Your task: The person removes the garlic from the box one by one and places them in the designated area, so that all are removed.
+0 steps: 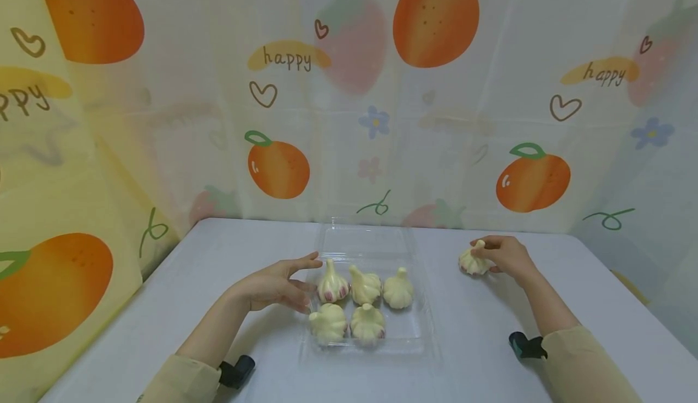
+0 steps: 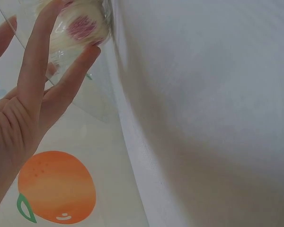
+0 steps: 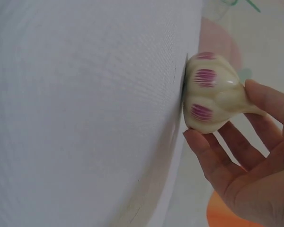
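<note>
A clear plastic box point(image 1: 406, 345) with its lid folded back lies on the white table and holds several pale garlic bulbs. Three, including one with pink patches point(image 1: 332, 285), form the back row; two more point(image 1: 328, 323) are in front, with the front right spot bare. At the box's left side my left hand point(image 1: 277, 285) touches the clear wall with extended, spread fingers. Right of the box, my right hand point(image 1: 507, 257) pinches another garlic bulb point(image 1: 473, 262) near its stem. The right wrist view shows purple patches on this bulb point(image 3: 210, 94), its base at the table surface.
The white table point(image 1: 463, 342) ends at a fruit-printed curtain point(image 1: 338, 166) behind it, and another printed sheet point(image 1: 60, 209) hangs along the left. The open lid point(image 1: 365, 239) lies toward the table's back edge. Dark wrist cameras point(image 1: 237, 371) are strapped under both forearms.
</note>
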The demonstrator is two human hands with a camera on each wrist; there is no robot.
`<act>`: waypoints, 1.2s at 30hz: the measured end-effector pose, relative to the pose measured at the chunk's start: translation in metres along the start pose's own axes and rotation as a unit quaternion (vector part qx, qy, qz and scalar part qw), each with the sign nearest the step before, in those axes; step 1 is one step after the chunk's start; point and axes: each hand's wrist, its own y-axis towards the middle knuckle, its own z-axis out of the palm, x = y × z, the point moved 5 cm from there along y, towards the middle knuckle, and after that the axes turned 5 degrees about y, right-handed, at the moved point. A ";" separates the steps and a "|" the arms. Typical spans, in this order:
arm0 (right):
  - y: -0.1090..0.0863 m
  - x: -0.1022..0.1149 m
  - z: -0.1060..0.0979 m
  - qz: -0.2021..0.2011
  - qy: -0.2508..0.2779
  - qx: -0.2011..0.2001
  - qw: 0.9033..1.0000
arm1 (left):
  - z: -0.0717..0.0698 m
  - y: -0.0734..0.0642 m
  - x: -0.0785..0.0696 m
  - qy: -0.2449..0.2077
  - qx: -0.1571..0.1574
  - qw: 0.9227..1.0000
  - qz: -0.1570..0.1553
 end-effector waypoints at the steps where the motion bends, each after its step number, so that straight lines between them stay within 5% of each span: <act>1: 0.000 0.000 0.000 -0.001 0.000 0.000 1.000 | 0.000 0.000 0.000 0.000 0.001 1.000 0.001; 36: -0.002 0.002 -0.001 0.003 -0.015 0.008 1.000 | 0.001 -0.002 -0.005 -0.010 0.004 1.000 0.006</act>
